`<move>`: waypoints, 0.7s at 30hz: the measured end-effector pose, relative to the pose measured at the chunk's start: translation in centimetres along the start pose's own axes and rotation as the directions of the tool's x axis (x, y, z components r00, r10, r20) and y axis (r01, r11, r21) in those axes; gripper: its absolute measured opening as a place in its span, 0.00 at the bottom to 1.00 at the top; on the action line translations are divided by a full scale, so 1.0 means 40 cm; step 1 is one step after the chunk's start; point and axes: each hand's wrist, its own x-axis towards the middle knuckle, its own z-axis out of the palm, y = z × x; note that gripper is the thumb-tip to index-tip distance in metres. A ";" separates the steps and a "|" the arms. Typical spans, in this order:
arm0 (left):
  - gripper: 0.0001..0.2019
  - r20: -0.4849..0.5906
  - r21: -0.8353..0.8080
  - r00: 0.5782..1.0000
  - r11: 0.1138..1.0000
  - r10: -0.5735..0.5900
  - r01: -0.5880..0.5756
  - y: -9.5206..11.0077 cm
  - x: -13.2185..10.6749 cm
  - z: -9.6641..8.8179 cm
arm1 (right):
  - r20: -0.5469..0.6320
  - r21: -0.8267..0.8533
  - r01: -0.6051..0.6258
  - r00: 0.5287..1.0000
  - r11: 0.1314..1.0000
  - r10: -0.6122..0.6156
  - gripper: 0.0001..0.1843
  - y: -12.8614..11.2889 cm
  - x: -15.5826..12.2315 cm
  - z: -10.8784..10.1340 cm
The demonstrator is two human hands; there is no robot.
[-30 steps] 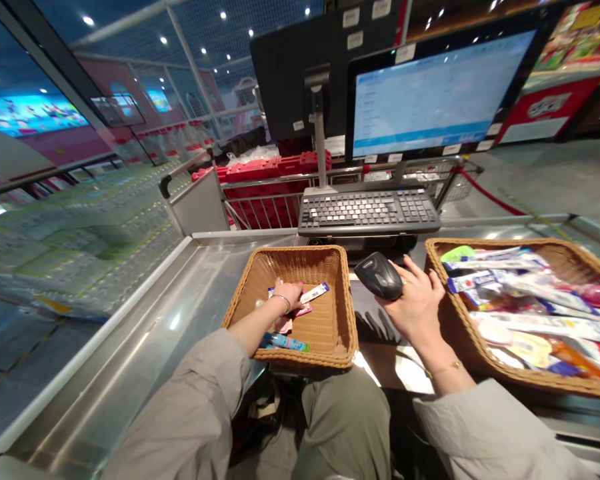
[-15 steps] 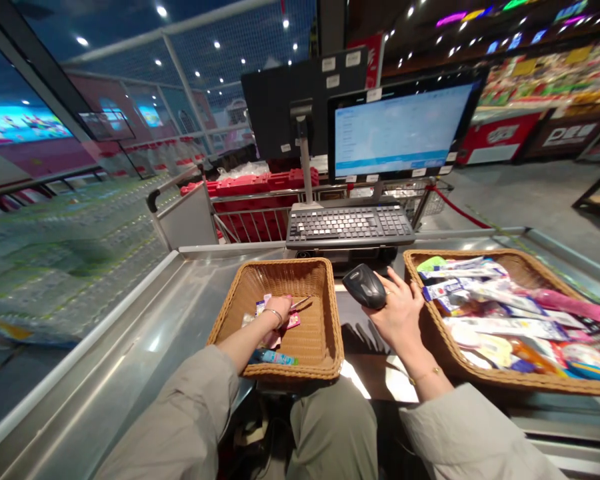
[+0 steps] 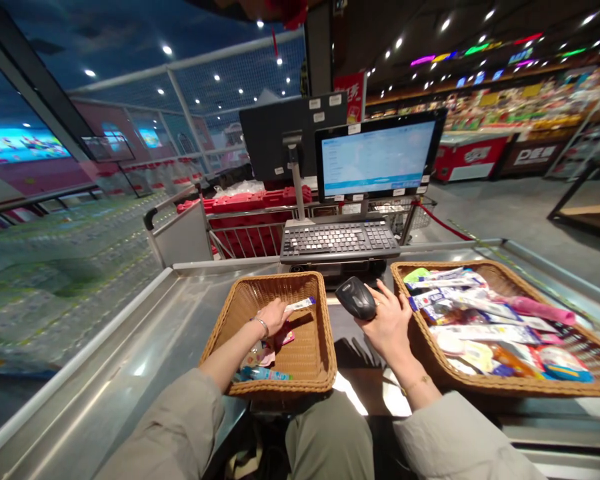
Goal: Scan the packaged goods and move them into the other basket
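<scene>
My left hand [image 3: 274, 317] is inside a woven wicker basket [image 3: 275, 280], pinching a slim white-and-blue packet [image 3: 300, 304] in its fingers. Below it, pink wrappers [image 3: 280, 339] and a blue tube-shaped packet [image 3: 261, 374] lie in the basket. My right hand [image 3: 390, 321] is shut around a black handheld barcode scanner [image 3: 356, 298]. To its right stands a second wicker basket [image 3: 505, 385], heaped with many long printed packets [image 3: 480, 333]. The back of my right hand almost meets that basket's near-left rim.
A steel checkout counter [image 3: 125, 333] runs left of the baskets. A keyboard [image 3: 339, 240] and a lit monitor [image 3: 377, 160] stand straight ahead. Beyond them are a metal cart rail [image 3: 260, 212] with red crates, a red rope, and store shelves.
The whole view has shifted, with the baskets lower and further left. My left hand now shows the slim packet pinched in its fingers. The scanner stays in my right hand.
</scene>
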 end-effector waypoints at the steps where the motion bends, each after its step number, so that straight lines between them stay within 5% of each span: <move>1: 0.21 -0.023 0.005 1.000 1.000 0.008 -0.007 -0.002 -0.001 -0.008 | 0.000 0.000 -0.001 1.000 1.000 0.001 0.14 0.000 0.000 0.000; 7: 0.22 -0.175 0.048 0.984 0.999 0.009 -0.001 -0.004 -0.004 -0.050 | 0.015 -0.013 0.009 1.000 1.000 -0.008 0.15 -0.002 -0.001 0.001; 14: 0.18 -0.412 0.089 0.909 0.996 0.059 -0.025 0.033 -0.006 -0.079 | 0.028 -0.016 0.018 0.999 1.000 -0.018 0.16 -0.006 -0.001 0.000; 21: 0.15 -0.669 0.222 0.719 0.974 0.189 -0.050 0.065 0.004 -0.079 | 0.047 -0.035 0.050 0.998 0.998 -0.049 0.12 -0.016 -0.002 -0.006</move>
